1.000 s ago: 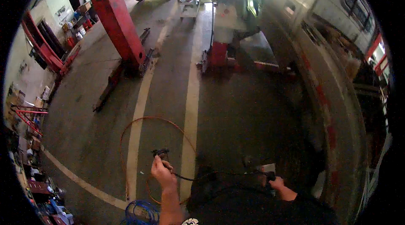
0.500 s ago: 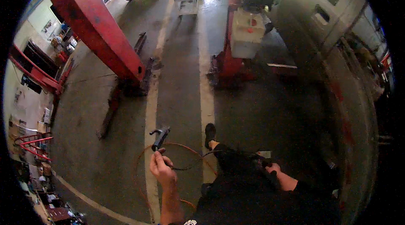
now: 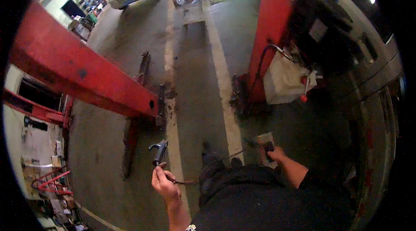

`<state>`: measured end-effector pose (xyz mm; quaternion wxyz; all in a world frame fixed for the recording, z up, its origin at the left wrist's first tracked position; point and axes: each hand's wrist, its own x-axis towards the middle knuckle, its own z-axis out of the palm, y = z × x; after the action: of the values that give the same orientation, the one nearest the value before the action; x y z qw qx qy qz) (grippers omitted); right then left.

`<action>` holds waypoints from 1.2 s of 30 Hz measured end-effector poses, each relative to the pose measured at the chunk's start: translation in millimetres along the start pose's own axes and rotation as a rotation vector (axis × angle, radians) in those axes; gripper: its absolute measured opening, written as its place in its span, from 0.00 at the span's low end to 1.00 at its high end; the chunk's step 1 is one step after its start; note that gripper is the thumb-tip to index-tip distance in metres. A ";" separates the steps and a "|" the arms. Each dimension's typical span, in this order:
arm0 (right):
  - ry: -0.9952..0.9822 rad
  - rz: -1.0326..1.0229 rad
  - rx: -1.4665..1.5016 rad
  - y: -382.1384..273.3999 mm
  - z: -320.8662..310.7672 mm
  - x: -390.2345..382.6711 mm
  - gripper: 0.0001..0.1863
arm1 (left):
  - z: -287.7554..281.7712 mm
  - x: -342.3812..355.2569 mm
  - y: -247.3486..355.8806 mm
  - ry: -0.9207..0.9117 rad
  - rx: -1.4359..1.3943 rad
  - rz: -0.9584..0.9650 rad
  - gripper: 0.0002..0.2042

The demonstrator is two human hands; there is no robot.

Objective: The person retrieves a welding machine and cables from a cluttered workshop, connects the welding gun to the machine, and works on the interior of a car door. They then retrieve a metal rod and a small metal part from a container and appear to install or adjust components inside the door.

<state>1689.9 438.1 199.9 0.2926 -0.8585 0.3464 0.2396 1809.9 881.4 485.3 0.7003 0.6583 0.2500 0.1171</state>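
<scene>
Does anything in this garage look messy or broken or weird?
A bit messy, yes: the pale floor stripe beside the left red post has dark blotches, as if dirty or worn. The post looks tilted, but probably only because this wide lens bends things. The dark tool in the left hand shows no clear damage.

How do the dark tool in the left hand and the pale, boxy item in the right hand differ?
The dark tool is slim, with a hooked end; the pale, boxy item is broader. The left hand pinches the dark tool by its near end, while the right hand closes around a dark part of the pale, boxy item. Both are held one-handed.
</scene>
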 end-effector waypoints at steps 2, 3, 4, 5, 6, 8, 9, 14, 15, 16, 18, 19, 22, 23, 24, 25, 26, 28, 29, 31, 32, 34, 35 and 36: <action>-0.009 -0.004 0.034 -64.8 -24.3 9.1 0.25 | 21.8 53.2 19.9 -0.038 0.008 0.011 0.15; 0.002 0.005 0.025 -104.6 -41.6 10.2 0.25 | 35.7 80.8 29.6 -0.050 0.009 0.006 0.15; 0.014 0.021 0.014 -135.6 -57.6 10.6 0.25 | 50.0 105.5 40.9 -0.067 0.011 -0.006 0.15; 0.004 0.026 0.005 -160.1 -68.9 16.5 0.24 | 64.8 131.2 50.3 -0.085 0.014 -0.019 0.15; 0.012 0.031 0.000 -184.0 -86.4 22.7 0.24 | 79.8 158.2 57.1 -0.134 0.019 -0.016 0.15; 0.068 -0.008 0.065 -231.0 -102.8 54.4 0.24 | 112.3 221.3 63.4 -0.229 0.035 0.011 0.15; 0.115 -0.029 0.112 -242.6 -107.4 63.9 0.24 | 134.8 248.7 71.9 -0.282 0.049 -0.004 0.14; 0.199 0.055 0.219 -318.8 -147.7 95.0 0.25 | 244.0 332.8 120.2 -0.593 0.213 0.061 0.14; 0.230 0.038 0.217 -329.1 -159.2 112.1 0.25 | 273.0 350.6 123.5 -0.634 0.216 0.085 0.14; 0.238 0.056 0.246 -342.0 -173.3 135.1 0.25 | 302.8 366.7 127.0 -0.671 0.218 0.108 0.14; 0.229 0.093 0.292 -363.6 -197.5 185.0 0.24 | 363.8 392.8 129.6 -0.711 0.237 0.114 0.14; 0.236 0.118 0.281 -364.6 -198.8 211.6 0.24 | 390.3 406.5 124.2 -0.735 0.222 0.106 0.14; 0.283 0.130 0.295 -375.6 -207.9 304.1 0.25 | 462.1 448.8 111.1 -0.779 0.170 0.155 0.14; 0.302 0.115 0.323 -379.5 -212.0 327.5 0.26 | 479.7 461.3 107.9 -0.794 0.173 0.150 0.14; 0.291 0.098 0.356 -395.2 -218.3 343.7 0.26 | 495.3 472.4 112.3 -0.793 0.204 0.139 0.14; 0.234 0.142 0.403 -409.4 -231.2 367.9 0.26 | 517.1 483.1 117.5 -0.793 0.232 0.116 0.14; 0.177 0.188 0.451 -421.9 -248.4 396.1 0.26 | 540.7 492.8 122.3 -0.796 0.260 0.093 0.14; 0.212 0.207 0.491 -441.6 -285.6 438.3 0.26 | 599.6 509.1 134.5 -0.830 0.282 0.053 0.14; 0.287 0.180 0.486 -447.9 -297.1 458.8 0.25 | 626.9 514.6 141.5 -0.837 0.297 0.024 0.14; 0.306 0.191 0.454 -457.7 -321.4 476.4 0.26 | 675.2 527.3 150.0 -0.911 0.342 0.024 0.14; 0.267 0.214 0.435 -465.9 -344.9 493.3 0.27 | 699.0 531.5 151.3 -0.949 0.362 0.018 0.14; 0.276 0.225 0.417 -465.7 -378.5 526.8 0.28 | 754.5 538.1 151.8 -0.992 0.388 -0.006 0.14; 0.319 0.210 0.415 -458.3 -383.4 548.1 0.28 | 780.3 542.9 149.8 -1.027 0.399 -0.013 0.14; 0.356 0.182 0.414 -457.5 -392.3 571.1 0.29 | 806.6 548.8 149.1 -1.051 0.414 -0.010 0.14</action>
<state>2476.5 185.7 283.2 0.3736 -0.7743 0.5096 0.0344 2706.5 471.3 530.6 0.5873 0.7507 -0.1115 -0.2814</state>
